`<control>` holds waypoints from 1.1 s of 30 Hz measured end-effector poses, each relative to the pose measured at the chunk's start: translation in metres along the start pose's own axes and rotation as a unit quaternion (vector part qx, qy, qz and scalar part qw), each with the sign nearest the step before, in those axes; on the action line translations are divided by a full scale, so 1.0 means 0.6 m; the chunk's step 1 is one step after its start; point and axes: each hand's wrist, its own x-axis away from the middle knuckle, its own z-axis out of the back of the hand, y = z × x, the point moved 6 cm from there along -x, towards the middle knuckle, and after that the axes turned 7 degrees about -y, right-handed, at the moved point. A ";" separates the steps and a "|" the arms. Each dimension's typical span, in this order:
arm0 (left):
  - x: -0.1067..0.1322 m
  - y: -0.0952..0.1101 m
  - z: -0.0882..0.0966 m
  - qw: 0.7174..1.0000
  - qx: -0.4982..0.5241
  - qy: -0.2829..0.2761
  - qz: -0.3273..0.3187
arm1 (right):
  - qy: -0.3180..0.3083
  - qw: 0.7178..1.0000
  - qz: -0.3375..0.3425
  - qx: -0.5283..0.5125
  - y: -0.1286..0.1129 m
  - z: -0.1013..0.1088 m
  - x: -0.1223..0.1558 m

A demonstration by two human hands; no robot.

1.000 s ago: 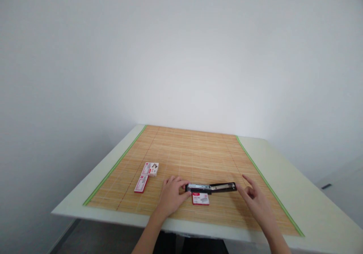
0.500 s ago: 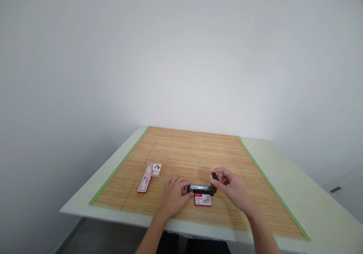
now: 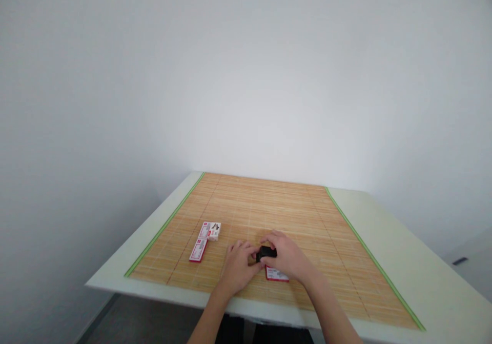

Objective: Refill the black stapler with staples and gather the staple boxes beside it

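Two hands, one stapler, one mat and one table can be counted, with at least three small boxes. The black stapler [image 3: 266, 252] is on the straw mat [image 3: 261, 200] that covers much of the white table [image 3: 388, 236], toward the six o'clock edge. The left hand [image 3: 238, 266] grips its nine o'clock end between thumb and fingers; the right hand [image 3: 287, 256] is clamped on it from three o'clock, hiding part of it, the two hands nearly meeting. A single red-edged box [image 3: 277, 275] lies just beside the stapler at five o'clock, partly covered by the right hand. Off at ten o'clock are a pink-edged box [image 3: 198, 250] and, touching its far end, a white box [image 3: 214, 231]; whether that is one box or two side by side cannot be told. A second ago the stapler's top lay swung open toward three o'clock, and half a second later stood upright; now it is folded over toward nine, and the right hand has come in with it.
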 end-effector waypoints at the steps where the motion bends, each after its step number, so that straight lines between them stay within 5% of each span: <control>1: 0.000 0.000 0.000 1.000 0.001 -0.001 0.002 | 0.000 1.000 0.008 -0.005 0.007 0.005 0.005; 6: 0.000 -0.002 -0.001 1.000 0.016 0.011 0.002 | -0.011 0.999 -0.006 -0.051 0.064 0.015 0.034; 16: 0.009 0.012 -0.001 0.998 0.048 0.015 -0.022 | 0.149 0.970 -0.160 -0.103 0.178 -0.007 0.112; 21: 0.023 0.048 -0.012 0.997 0.047 -0.014 -0.055 | 0.219 0.944 -0.214 -0.120 0.177 -0.034 0.146; 27: 0.028 0.098 -0.040 0.997 -0.003 -0.016 -0.072 | 0.226 0.946 -0.193 -0.131 0.167 -0.031 0.146; 33: 0.025 0.056 -0.025 0.993 -0.067 0.068 0.074 | 0.215 0.948 -0.176 -0.154 0.166 -0.033 0.148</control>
